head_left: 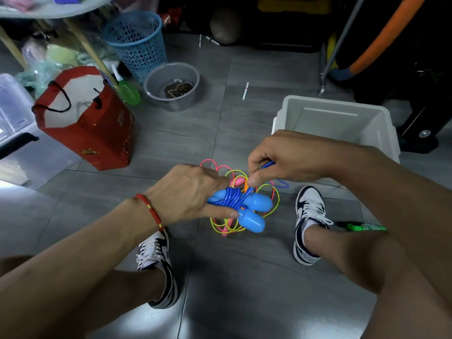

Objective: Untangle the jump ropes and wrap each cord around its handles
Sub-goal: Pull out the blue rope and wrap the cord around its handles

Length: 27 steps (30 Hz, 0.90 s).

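Storage box (14,111), clear plastic, is sitting at the floor's left edge. Red paper bag (97,133) is standing just beside it, with a blue mesh basket (137,42) and a grey basin (171,86) lying beyond, toward the far edge of the floor (171,143). Left hand (188,192), red bracelet (149,209) on its wrist, is gripping the blue handles (254,211), fingers curled round the pair held side by side, blue cord (232,198) lying coiled about their middle. Pink and yellow ropes (269,199) are lying tangled on the floor directly beneath, midway between two sneakers (310,221). Right hand (286,157) is pinching the loose end of the blue cord between thumb and curled fingers, just above the handles. White bin (342,118) is standing behind the right hand, toward the floor's right edge.
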Motion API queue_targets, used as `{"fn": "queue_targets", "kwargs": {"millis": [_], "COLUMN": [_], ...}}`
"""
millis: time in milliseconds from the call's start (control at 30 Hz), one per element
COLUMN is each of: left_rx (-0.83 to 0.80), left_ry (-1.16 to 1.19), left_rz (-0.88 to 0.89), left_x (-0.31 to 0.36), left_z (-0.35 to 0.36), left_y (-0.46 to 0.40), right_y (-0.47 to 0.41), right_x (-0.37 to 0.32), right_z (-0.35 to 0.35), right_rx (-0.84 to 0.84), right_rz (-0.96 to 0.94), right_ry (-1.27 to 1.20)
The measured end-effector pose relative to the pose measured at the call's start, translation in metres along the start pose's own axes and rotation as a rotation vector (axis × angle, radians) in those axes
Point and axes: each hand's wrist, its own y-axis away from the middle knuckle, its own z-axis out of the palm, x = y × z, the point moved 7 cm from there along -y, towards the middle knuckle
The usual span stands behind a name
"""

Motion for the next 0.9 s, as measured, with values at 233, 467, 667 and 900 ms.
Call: {"fn": "queue_targets", "kwargs": {"millis": [233, 467, 667, 900], "left_rx": [-0.170, -0.249, -0.121, 0.190], "left_ry": [0.123, 0.182, 0.553, 1.095], "left_rz": [-0.080, -0.162, -0.079, -0.513], "left_x": [-0.009, -0.028, -0.001, -0.032], "left_z": [0.016, 0.027, -0.009, -0.013], "left_y": [0.010, 0.017, 0.005, 0.013], "right_y": [-0.007, 0.000, 0.001, -0.005], "right_x": [0.003, 0.001, 0.011, 0.025], "right_z": [0.023, 0.018, 0.012, 0.020], "right_rx": [-0.155, -0.113, -0.072, 0.070], "right_rz": [-0.028, -0.093, -0.115, -0.048], "right_ry": [-0.097, -0.195, -0.390, -0.854]}}
